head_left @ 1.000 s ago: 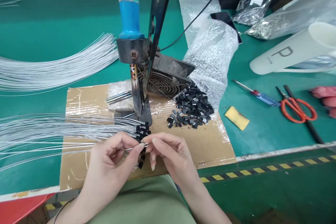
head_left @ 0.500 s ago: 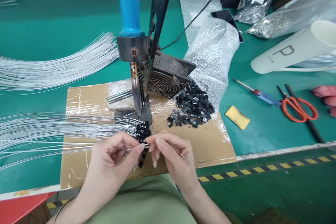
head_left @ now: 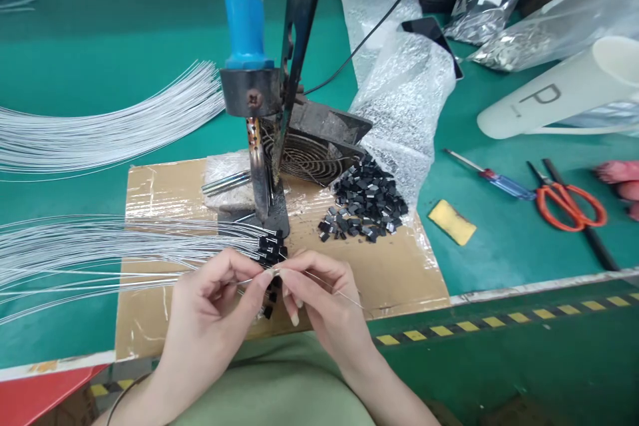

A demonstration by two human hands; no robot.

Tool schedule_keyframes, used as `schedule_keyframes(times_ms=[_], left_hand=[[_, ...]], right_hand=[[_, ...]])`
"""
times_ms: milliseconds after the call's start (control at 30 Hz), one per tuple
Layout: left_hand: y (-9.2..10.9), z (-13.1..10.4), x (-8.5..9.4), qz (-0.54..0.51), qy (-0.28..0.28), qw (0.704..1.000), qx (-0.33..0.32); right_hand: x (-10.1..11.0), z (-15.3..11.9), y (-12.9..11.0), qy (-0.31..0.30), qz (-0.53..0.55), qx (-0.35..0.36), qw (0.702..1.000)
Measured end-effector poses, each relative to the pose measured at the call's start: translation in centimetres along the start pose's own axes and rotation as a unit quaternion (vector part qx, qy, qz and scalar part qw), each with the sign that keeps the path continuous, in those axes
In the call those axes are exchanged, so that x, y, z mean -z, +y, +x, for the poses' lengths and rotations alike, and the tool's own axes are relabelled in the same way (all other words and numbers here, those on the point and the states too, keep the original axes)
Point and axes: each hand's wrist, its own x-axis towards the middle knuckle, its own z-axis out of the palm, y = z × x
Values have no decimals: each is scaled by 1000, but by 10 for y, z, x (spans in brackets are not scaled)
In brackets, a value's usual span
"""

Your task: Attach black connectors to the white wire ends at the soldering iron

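My left hand (head_left: 207, 319) is closed, thumb and forefinger pinching a white wire (head_left: 150, 285) close to its end. Its fingertips meet those of my right hand (head_left: 329, 296), which is also closed in a pinch at the wire's tip. A thin wire (head_left: 349, 298) trails out of my right hand to the right. What lies between the fingertips is mostly hidden. Just behind the hands, several white wires end in small black connectors (head_left: 271, 249). Above them a blue-handled soldering iron (head_left: 246, 26) is clamped in a stand, tip down.
A cardboard sheet (head_left: 399, 279) lies under the work. Loose black connectors (head_left: 372, 200) are heaped beside a fan (head_left: 312, 156). More white wires (head_left: 124, 126) lie at left. Rightward are a yellow sponge (head_left: 452, 221), a screwdriver (head_left: 499, 181), orange scissors (head_left: 569, 206) and a white cup (head_left: 549, 96).
My right hand has shifted slightly left, and its thumb and forefinger have closed together at the wire tip against my left fingertips. The left hand has barely moved.
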Motion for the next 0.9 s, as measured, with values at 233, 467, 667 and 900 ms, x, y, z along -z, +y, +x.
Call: schedule_keyframes(times_ms=[233, 467, 667, 900], left_hand=[[-14, -2, -1, 37, 13, 998, -49], [-18, -3, -6, 32, 37, 997, -54], [-17, -2, -8, 1, 46, 998, -46], [-13, -2, -7, -1, 37, 999, -38]], right_hand=[[-5, 4, -1, 22, 59, -13, 998], [-10, 3, 3, 32, 88, -2, 996], [-9, 3, 7, 30, 71, 17, 997], [-3, 2, 5, 8, 26, 23, 999]])
